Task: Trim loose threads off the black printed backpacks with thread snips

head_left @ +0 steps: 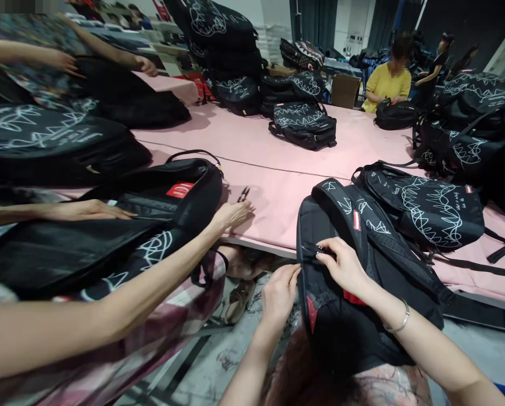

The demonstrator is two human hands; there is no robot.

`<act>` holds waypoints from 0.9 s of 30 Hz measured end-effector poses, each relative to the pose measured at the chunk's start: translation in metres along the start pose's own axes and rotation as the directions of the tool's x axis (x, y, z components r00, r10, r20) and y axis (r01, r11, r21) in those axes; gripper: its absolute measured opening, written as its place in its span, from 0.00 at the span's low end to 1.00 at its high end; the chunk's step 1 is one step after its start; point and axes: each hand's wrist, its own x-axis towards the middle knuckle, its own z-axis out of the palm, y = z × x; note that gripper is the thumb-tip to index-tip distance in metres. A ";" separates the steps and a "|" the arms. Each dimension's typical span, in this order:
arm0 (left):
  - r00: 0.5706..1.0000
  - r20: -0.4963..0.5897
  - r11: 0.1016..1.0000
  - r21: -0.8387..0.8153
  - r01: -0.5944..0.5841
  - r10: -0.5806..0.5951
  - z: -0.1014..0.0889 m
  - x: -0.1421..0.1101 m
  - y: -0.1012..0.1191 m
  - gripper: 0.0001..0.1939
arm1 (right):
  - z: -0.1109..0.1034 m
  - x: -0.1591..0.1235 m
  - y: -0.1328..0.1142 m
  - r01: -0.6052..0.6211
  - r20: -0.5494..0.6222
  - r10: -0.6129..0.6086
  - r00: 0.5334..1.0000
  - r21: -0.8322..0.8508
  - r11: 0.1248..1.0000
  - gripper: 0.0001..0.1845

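A black backpack (341,332) with white scribble drawings on its straps leans upright on my lap against the table edge. My left hand (280,296) is closed, its fingertips pinching at the backpack's left edge seam. On the back panel lies my right hand (345,268), thumb and fingers closed round a small dark pointed tool (314,248); it looks like thread snips, but its shape is partly hidden. A red patch (354,298) shows beneath the right wrist.
On my left a co-worker's hand (235,214) holds thread snips (243,195) beside an open black backpack (197,186). Another scribbled backpack (438,208) lies on the pink table (261,169) at right. Stacked backpacks (231,62) stand behind; a person in yellow (388,82) works across the table.
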 end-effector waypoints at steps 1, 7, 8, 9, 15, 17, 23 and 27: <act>1.000 0.002 1.000 -0.009 -0.003 0.004 0.001 0.001 0.001 0.09 | -0.004 -0.002 -0.005 -0.004 0.017 0.002 1.000 0.110 0.994 0.08; 0.985 -0.106 0.979 -0.168 0.117 -0.136 -0.004 0.008 -0.009 0.09 | -0.041 -0.028 -0.020 -0.058 -0.028 0.075 0.997 0.391 0.918 0.12; 0.976 -0.124 0.966 -0.211 0.150 -0.179 -0.006 0.006 -0.010 0.10 | -0.047 -0.033 -0.016 -0.065 -0.074 0.098 0.992 0.362 0.930 0.12; 0.968 -0.131 0.952 -0.252 0.177 -0.214 -0.008 0.004 -0.011 0.11 | -0.052 -0.037 -0.010 -0.079 -0.119 0.126 0.985 0.334 0.939 0.12; 0.932 0.195 0.835 -0.416 0.360 -0.305 -0.020 -0.038 0.018 0.22 | -0.047 -0.062 0.024 -0.351 0.052 0.357 0.933 0.355 0.867 0.14; 0.892 0.358 0.825 -0.387 0.412 -0.277 -0.022 -0.058 0.033 0.23 | -0.040 -0.068 0.021 -0.422 0.260 0.347 0.901 0.345 0.838 0.18; 0.852 0.466 0.823 -0.369 0.432 -0.238 -0.012 -0.098 0.069 0.26 | -0.026 -0.065 -0.019 -0.397 0.332 0.234 0.914 0.608 0.688 0.19; 0.786 0.515 0.676 -0.446 0.587 -0.343 -0.007 -0.100 0.078 0.13 | -0.027 -0.053 -0.013 -0.219 0.108 0.192 0.976 0.532 0.818 0.17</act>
